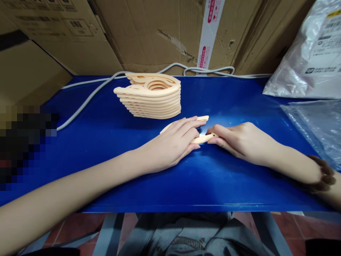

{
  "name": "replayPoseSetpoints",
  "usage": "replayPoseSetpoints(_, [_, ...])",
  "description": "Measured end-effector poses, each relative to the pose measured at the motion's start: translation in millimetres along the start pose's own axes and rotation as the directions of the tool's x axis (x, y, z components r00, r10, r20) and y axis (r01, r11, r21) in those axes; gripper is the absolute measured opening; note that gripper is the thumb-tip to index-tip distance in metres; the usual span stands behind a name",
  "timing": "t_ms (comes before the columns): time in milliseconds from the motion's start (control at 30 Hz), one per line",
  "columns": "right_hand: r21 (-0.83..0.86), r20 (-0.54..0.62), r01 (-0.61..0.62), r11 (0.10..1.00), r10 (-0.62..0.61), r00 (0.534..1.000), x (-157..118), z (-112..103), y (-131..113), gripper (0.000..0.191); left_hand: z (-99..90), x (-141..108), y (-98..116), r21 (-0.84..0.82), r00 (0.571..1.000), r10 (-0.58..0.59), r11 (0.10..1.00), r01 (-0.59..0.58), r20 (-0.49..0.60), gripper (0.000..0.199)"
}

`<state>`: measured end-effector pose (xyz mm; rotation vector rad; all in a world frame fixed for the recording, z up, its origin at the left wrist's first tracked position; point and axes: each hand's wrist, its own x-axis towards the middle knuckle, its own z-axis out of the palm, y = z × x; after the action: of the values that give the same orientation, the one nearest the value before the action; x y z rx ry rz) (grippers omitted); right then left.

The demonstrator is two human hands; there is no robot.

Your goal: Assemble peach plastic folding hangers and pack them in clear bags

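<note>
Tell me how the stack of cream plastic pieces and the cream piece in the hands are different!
The stack rises in many layers, but the held piece looks low and thin. No hand touches the stack, while the left hand covers much of the held piece and the right hand pinches its end. The stack sits farther back than the held piece. Both are pale cream.

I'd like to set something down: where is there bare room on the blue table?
Bare blue table lies between its near edge and the left hand and right hand, and between the cream stack and silvery parcel. It's crowded around the cream piece both hands hold.
</note>
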<state>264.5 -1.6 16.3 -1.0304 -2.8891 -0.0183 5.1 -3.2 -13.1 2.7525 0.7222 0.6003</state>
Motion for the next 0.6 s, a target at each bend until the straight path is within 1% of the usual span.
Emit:
replayPoseSetpoints(67, [-0.089, -0.036, 0.024, 0.996, -0.027, 0.999, -0.3, -0.3, -0.7, 0.059, -0.4, 0.2, -0.1, 0.005, 1.0, 0.01, 1.0, -0.009, -0.007, 0.031])
replayPoseSetpoints(133, [-0.138, -0.074, 0.051, 0.989, -0.062, 0.995, -0.6, -0.8, -1.5, 0.057, -0.7, 0.5, -0.3, 0.0, 1.0, 0.012, 1.0, -0.012, -0.013, 0.03])
replayPoseSetpoints(233, [-0.165, -0.121, 0.076, 0.983, -0.096, 0.988, -1.2, -1.4, -2.2, 0.054, -1.0, 0.6, -0.3, -0.006, 1.0, 0.012, 1.0, -0.012, -0.013, 0.03])
replayPoseSetpoints(400, [-0.189, -0.167, 0.06, 0.98, -0.092, 0.982, -1.8, -2.4, -1.7, 0.056, -2.0, 0.2, 0.9, -0.015, 1.0, 0.011, 1.0, -0.011, -0.013, 0.031])
replayPoseSetpoints(467, [-0.209, -0.19, 0.068, 0.976, -0.108, 0.976, -2.1, -2.7, -1.4, 0.054, -2.4, 0.3, 1.3, -0.018, 1.0, 0.016, 1.0, -0.016, -0.017, 0.032])
replayPoseSetpoints(600, [-0.322, -0.272, 0.129, 0.938, -0.222, 0.936, -3.0, -2.8, -1.3, 0.044, -2.0, 0.6, 1.9, 0.001, 0.999, 0.041, 0.999, -0.041, -0.021, 0.033])
